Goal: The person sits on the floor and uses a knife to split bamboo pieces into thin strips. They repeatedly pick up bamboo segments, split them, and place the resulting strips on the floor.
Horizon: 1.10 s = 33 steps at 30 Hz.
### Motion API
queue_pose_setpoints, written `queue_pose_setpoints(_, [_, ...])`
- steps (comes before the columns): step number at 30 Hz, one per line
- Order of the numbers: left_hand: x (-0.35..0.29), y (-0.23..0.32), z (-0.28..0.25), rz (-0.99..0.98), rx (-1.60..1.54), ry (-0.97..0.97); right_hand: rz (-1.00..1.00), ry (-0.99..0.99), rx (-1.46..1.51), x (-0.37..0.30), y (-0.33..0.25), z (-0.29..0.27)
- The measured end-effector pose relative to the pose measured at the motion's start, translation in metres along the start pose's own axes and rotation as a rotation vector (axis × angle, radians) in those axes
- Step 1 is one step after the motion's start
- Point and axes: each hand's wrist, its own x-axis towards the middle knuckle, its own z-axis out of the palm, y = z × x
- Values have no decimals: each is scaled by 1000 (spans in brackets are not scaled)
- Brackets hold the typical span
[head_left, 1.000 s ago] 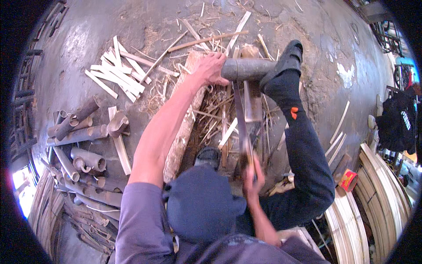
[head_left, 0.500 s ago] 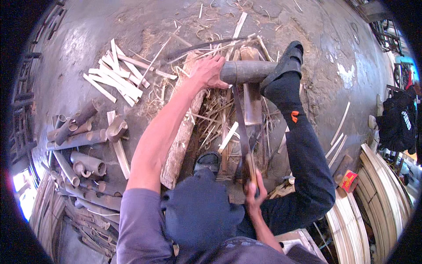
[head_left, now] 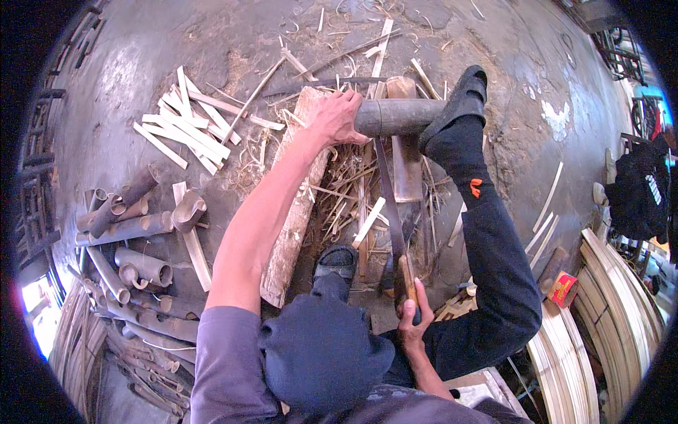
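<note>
A grey-brown bamboo pole section (head_left: 406, 115) lies crosswise in front of me, resting on another bamboo piece (head_left: 407, 169). My left hand (head_left: 336, 119) is closed around its left end, thumb on the near side. A dark line rings the pole close to that hand. In my right hand (head_left: 415, 318) is the wooden handle of a handsaw (head_left: 388, 191). Its long narrow blade points away from me, the tip end reaching the near side of the pole by the ring. My sandalled foot (head_left: 462, 102) presses on the pole's right end.
A rough log (head_left: 296, 198) lies beneath my left forearm, with shavings beside it. Pale split strips (head_left: 185, 124) are heaped at far left. Cut bamboo tubes (head_left: 134, 233) pile up at left. Bundled slats (head_left: 611, 297) and a red box (head_left: 562, 289) stand at right.
My right hand has drawn the saw back toward me. A dark strip behind the pole has shifted and lies lower. My left hand and foot stay nearly in place.
</note>
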Motion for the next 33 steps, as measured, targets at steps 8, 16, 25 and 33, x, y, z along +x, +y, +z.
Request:
queue_pose_setpoints(8, [15,0,3,47,22,9,-158,87,101,203,-62,96])
queue_pose_setpoints(16, [-9,6,2,-23,15,-21,-97,37,-44,21,-12,12])
queue_pose_setpoints(25, [4,-2,10,37,0,4,-295,123,-56,112,-16,59])
queue_pose_setpoints(33, [2,8,0,0,28,6,-296,131,4,144,-12,75])
